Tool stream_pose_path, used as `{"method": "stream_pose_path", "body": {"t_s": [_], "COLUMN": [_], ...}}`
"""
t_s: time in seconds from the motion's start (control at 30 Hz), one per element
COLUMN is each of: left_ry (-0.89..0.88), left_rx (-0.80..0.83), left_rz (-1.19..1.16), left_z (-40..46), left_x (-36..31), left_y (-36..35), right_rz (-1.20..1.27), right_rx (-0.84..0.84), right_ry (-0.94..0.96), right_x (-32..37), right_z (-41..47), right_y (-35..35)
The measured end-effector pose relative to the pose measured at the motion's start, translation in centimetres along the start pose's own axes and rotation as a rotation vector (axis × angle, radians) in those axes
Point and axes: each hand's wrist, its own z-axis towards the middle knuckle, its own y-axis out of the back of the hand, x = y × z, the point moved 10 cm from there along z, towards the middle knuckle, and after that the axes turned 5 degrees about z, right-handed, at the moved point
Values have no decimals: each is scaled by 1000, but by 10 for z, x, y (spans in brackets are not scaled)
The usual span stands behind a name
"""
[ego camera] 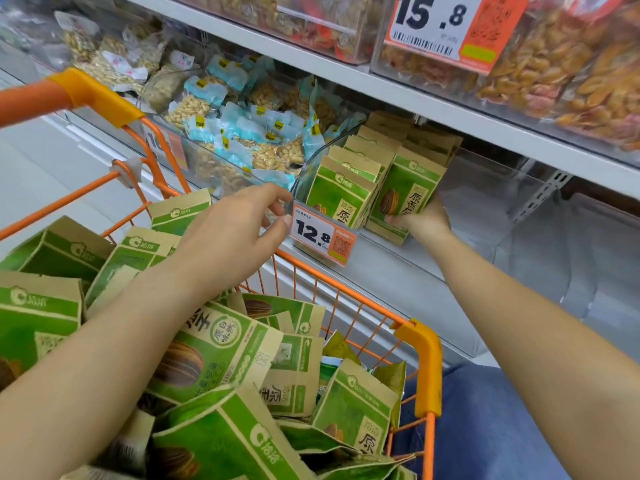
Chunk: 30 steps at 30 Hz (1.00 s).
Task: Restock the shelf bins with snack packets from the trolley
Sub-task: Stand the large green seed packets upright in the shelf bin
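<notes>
Retail shop, snack aisle of a supermarket. White shelving carries clear plastic bins of bagged nuts and dried fruit, with orange price tags clipped to the bin fronts: "12.8" on the lower tier, "15.8" above it. Orange wire trolley parked just in front of the shelving, full of green snack packets.

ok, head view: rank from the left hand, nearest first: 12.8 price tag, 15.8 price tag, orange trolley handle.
1. 12.8 price tag: just right of the left hand, on the bin front.
2. Orange trolley handle: up and left.
3. 15.8 price tag: top shelf, up and right.
</notes>
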Motion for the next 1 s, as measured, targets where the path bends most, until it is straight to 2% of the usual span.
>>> {"method": "stream_pose_path", "body": {"t_s": [0.17, 0.3, 0.37, 0.43, 0.57, 0.67, 0.77, 0.87, 0.93, 1.0], "left_ry": [-5, -18, -29, -31, -29, -24, -27, -30, -70, -103], "left_rx": [-5, -5, 0, 2, -4, 2, 8, 61, 189, 349], "left_rz": [-3, 2, 6, 4, -13, 0, -5, -12, -29, -67], "left_z": [3, 4, 3, 3, 2, 2, 1, -1, -6, -14], "left_x": [0, -2, -3, -2, 0, 0, -4, -8, -17, -28], "left_y": [0, -2, -3, -2, -1, -1, 2, 4, -4, -16], "right_rz": [89, -109, -127, -64, 154, 115, 182, 297, 344, 355], "right_rx": [50, 58, 26, 35, 169, 233, 214, 94, -22, -50], "right_ry": [9, 7, 1, -54, -303, -316, -310, -219, -63, 134], "right_x": [-1, -3, -1, -2, -12, -4, 7, 24, 41, 65], "right_z": [1, -2, -3, -8, -30, -44, -61, -82, -101, -130], "right_y": [-7, -7, -3, -2, -8, 0, 12, 31, 46, 52]}}
